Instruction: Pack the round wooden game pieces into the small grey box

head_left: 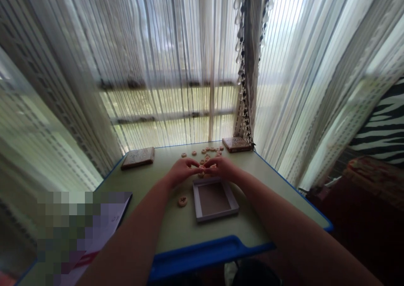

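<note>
Both hands meet over the middle of the pale green table (170, 235), just beyond an open white box (217, 217) with a brown inside bottom. My left hand (183, 169) has its fingertips closed on a small round wooden piece (202, 168). From the other side, the fingertips of my right hand (221, 166) pinch at the same spot. Several more round pieces (194, 153) lie scattered behind the hands. One larger-looking round piece with a dark marking (182, 201) rests left of the box.
A flat patterned box (138, 157) lies at the back left, another (237, 144) at the back right near the curtain (176, 67). At the lower left is a paper or notebook (110, 212), partly pixelated. The table has a blue edge (202, 252).
</note>
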The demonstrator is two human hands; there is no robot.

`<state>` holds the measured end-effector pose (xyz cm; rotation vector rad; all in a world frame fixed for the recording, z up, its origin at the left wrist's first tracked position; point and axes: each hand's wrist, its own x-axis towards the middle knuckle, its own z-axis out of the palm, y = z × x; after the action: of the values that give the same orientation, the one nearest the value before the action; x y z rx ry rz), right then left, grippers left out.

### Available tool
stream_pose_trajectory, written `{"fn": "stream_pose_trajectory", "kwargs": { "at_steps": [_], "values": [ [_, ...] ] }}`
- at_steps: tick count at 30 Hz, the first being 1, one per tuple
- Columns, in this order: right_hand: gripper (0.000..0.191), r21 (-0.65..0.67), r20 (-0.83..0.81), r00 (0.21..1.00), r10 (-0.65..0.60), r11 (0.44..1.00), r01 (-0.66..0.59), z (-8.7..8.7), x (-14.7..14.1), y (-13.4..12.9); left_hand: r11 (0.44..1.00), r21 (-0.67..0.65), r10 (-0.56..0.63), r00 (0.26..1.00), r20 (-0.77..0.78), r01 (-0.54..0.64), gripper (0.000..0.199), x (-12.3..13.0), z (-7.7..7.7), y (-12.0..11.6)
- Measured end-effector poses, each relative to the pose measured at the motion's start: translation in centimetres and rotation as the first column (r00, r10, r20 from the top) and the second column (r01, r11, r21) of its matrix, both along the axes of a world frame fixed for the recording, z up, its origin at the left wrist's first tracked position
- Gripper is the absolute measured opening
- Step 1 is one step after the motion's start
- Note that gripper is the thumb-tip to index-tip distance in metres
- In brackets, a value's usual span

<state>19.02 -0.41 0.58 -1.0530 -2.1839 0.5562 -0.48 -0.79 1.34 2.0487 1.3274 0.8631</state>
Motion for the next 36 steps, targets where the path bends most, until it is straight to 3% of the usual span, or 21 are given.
{"fn": "stream_pose_trajectory", "kwargs": {
  "at_steps": [4, 12, 17, 24, 29, 36],
  "values": [
    [0.032, -0.013, 0.019, 1.000, -0.003, 1.000, 0.004, 0.0, 0.0, 0.0, 0.999, -0.023, -0.035, 0.999, 0.021, 0.035, 0.043, 0.0, 0.5, -0.3],
    [0.029, 0.043, 0.057, 0.998, 0.032, 0.998, -0.035, 1.1, -0.4, -1.1, 0.973, -0.207, -0.084, 0.991, 0.103, 0.104, 0.040, -0.4, 1.8, -1.4],
    [0.029, 0.055, 0.103, 0.994, 0.034, 0.998, -0.040, 1.5, -0.6, -1.8, 0.966, -0.239, -0.081, 0.992, 0.095, 0.102, 0.030, -0.6, 1.7, -1.3],
    [0.025, 0.116, 0.248, 0.964, 0.096, 0.985, -0.128, 1.5, -1.0, -2.6, 0.991, -0.124, 0.049, 0.999, -0.022, -0.052, 0.026, -0.8, 0.8, -0.4],
    [0.023, 0.201, 0.327, 0.939, 0.101, 0.964, -0.174, 1.3, -1.2, -2.9, 0.999, -0.032, 0.033, 0.993, -0.112, -0.037, 0.022, -0.3, 0.4, -0.3],
    [0.019, 0.208, 0.332, 0.933, 0.137, 0.954, -0.214, 2.0, -1.4, -3.7, 0.999, -0.011, 0.047, 0.992, -0.119, -0.049, 0.025, -0.1, 0.0, -0.1]
  ]
}}
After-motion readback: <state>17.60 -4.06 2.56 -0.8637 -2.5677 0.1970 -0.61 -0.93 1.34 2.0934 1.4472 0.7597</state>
